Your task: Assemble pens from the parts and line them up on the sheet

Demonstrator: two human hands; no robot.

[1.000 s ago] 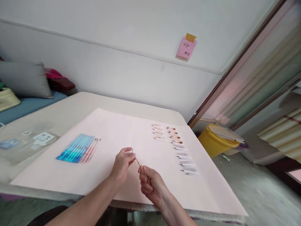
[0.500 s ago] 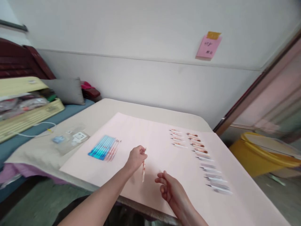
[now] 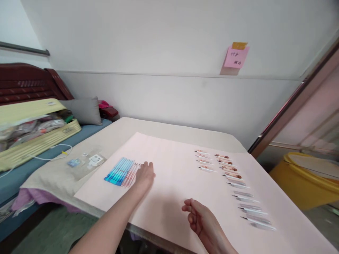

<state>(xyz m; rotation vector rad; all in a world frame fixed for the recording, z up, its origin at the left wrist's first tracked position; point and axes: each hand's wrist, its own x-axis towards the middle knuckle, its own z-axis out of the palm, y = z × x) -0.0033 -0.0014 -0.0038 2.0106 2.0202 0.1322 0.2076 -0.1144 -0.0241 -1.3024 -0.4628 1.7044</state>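
Observation:
My left hand (image 3: 145, 173) is low over the pink sheet, palm down with bent fingers, at the right edge of a row of slim pens with red-and-white patterns (image 3: 130, 175). Its fingers are closed on a pen of that kind, which the hand mostly hides. Left of these lie several blue pens (image 3: 120, 171), side by side and touching. My right hand (image 3: 198, 217) hovers above the front of the sheet, fingers loosely curled and partly apart, with nothing visible in it.
Pens with brown figures (image 3: 229, 168), white-and-grey pens (image 3: 258, 220) and pale patterned pens (image 3: 205, 162) lie spaced out on the sheet's right side. Clear plastic packaging (image 3: 88, 164) is on the left. A yellow bin (image 3: 299, 183) stands right of the table. A pink note (image 3: 236, 57) is on the wall.
My left hand has moved left and down with the patterned pen to the edge of the patterned row. My right hand keeps nearly the same pose. The view has shifted slightly.

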